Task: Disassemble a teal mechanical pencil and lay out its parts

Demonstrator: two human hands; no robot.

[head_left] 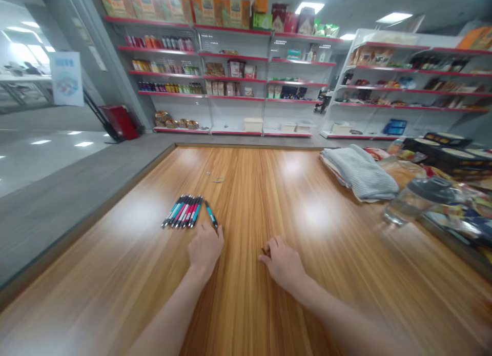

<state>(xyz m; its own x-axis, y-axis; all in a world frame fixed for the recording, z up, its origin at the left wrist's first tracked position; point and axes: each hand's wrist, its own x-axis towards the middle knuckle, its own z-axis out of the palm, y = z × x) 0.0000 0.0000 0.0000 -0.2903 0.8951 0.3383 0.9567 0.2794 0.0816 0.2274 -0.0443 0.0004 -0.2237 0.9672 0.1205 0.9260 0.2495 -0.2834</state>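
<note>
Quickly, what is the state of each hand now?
Left hand: curled at the near end of the lone teal pen; grip cannot be told.
Right hand: curled on the table; cannot be told.

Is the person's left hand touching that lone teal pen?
Touching. Head view: the lone teal pen ends against the left hand, at its fingertips.

On the bench (pixel 307 217), a single pen (pixel 210 214) lies just right of the row of pens (pixel 183 211). A small loop (pixel 219 179) lies behind the row, and a folded cloth (pixel 359 174) well right.
</note>
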